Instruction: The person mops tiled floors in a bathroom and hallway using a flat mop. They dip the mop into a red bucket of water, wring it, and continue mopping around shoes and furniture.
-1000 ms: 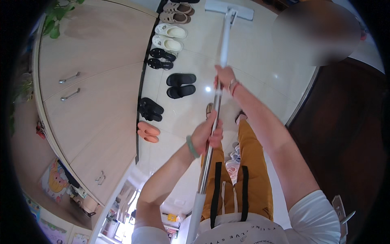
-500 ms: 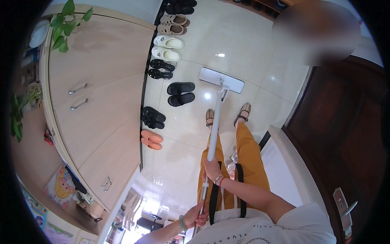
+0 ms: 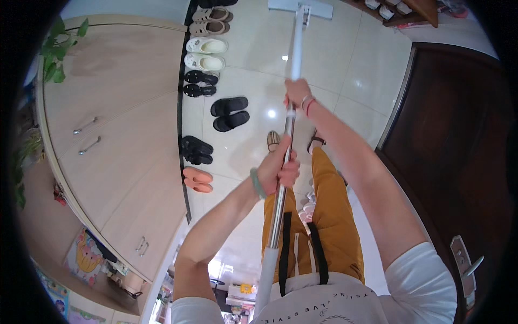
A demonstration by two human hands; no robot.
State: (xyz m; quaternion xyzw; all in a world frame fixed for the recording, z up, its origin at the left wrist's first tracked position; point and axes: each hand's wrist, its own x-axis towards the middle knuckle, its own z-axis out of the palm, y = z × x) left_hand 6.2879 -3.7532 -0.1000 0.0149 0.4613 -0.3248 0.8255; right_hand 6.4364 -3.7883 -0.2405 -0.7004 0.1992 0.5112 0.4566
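Observation:
Both of my hands hold the pole of a flat mop. My right hand, with a red band and a bracelet at the wrist, is wrapped around the upper white section. Lower on the metal section, my left hand is closed around the pole; a green bangle circles its wrist. The white rectangular mop head lies flat on the tiled floor at the far end, partly cut off by the top edge. The pole's white near end runs down beside my shirt.
Along the cabinet on the left stands a row of shoes, including white clogs and orange slippers. Black slides lie farther out on the floor. A dark door is on the right, and a wooden shoe rack at the far right.
Both hands and the mop have moved forward, away from my body. The mop head has slid from just ahead of my feet to the far edge of view. Both hands keep their grip.

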